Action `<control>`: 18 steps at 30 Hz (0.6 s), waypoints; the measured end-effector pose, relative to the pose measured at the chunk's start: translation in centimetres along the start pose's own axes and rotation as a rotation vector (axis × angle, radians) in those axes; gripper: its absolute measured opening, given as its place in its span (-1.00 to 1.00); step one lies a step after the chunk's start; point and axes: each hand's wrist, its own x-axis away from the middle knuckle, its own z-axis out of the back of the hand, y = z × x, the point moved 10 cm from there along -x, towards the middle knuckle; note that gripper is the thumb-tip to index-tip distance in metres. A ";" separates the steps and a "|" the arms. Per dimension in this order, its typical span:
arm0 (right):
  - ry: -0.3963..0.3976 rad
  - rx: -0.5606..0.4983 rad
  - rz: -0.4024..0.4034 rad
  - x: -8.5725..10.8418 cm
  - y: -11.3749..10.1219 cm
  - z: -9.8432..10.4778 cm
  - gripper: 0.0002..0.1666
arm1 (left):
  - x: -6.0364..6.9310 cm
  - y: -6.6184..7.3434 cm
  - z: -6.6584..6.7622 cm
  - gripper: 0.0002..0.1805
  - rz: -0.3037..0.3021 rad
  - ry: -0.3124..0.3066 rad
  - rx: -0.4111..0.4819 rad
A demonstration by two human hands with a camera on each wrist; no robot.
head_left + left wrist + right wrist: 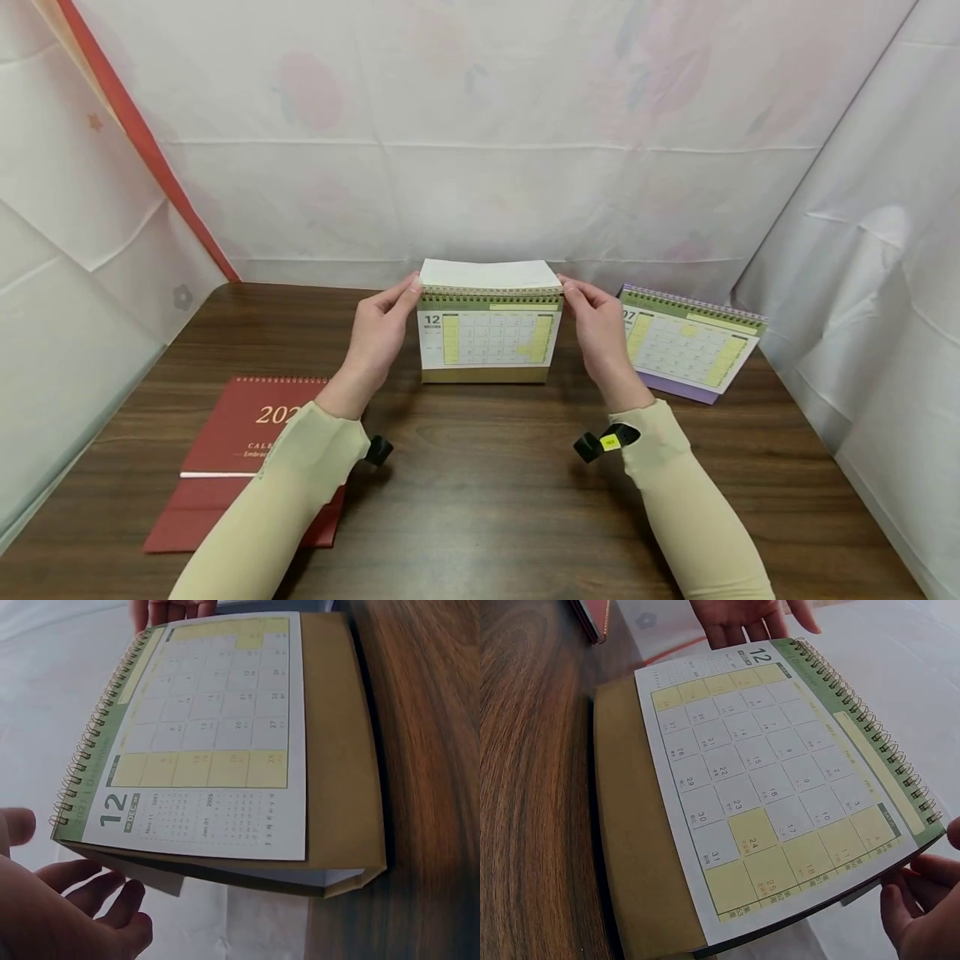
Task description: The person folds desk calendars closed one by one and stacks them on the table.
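A desk calendar open at page 12 stands tilted back in the middle of the table. It has a green header, a spiral binding along the top and a tan base. White pages fan out behind the spiral. My left hand holds the calendar's upper left corner, with fingers curled behind its side in the left wrist view. At the upper right corner my right hand grips with thumb by the spiral and fingers behind. Another calendar with a purple base, showing 07, stands to the right.
A red calendar with a white band lies at the left, partly hidden by my left forearm. Pale printed curtains surround the brown wooden table at the back and both sides.
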 end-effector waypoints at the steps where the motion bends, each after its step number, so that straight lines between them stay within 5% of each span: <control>1: 0.003 -0.006 -0.002 0.0 0.0 0.1 -0.59 | -0.1 0.1 0.0 -0.40 0.001 0.009 0.007; 8: 0.002 -0.107 0.022 0.0 -0.5 0.2 -0.64 | -0.4 0.1 0.4 -0.54 0.037 0.049 0.023; 18: 0.030 -0.144 0.055 -0.5 -1.1 0.5 -0.58 | -1.2 0.4 0.8 -0.58 0.008 0.053 0.110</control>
